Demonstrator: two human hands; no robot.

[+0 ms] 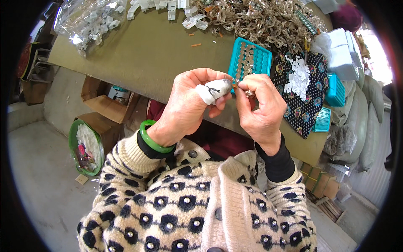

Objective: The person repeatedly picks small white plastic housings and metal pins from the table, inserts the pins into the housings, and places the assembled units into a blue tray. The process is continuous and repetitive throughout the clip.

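Both hands meet over the table's near edge, fingertips almost touching. My left hand [184,101], a green bangle on its wrist, is closed in a pinch; its thumb wears a white and grey cover [216,90]. The left fingers hide most of what they grip. My right hand [262,103] pinches as well, and a small shiny metal piece [250,94] shows among its curled fingers. Between the fingertips is a tiny orange bit [235,85], too small to name. Just beyond the hands lies a teal tray [263,61] with rows of small round metal pieces [245,59].
A heap of coiled beige strands [256,21] covers the far right of the table [138,54]. White plastic boxes [172,8] and a clear bag [88,21] lie far left. White tags [298,77] rest on a patterned cloth [310,113]. A green basin [73,145] stands left below.
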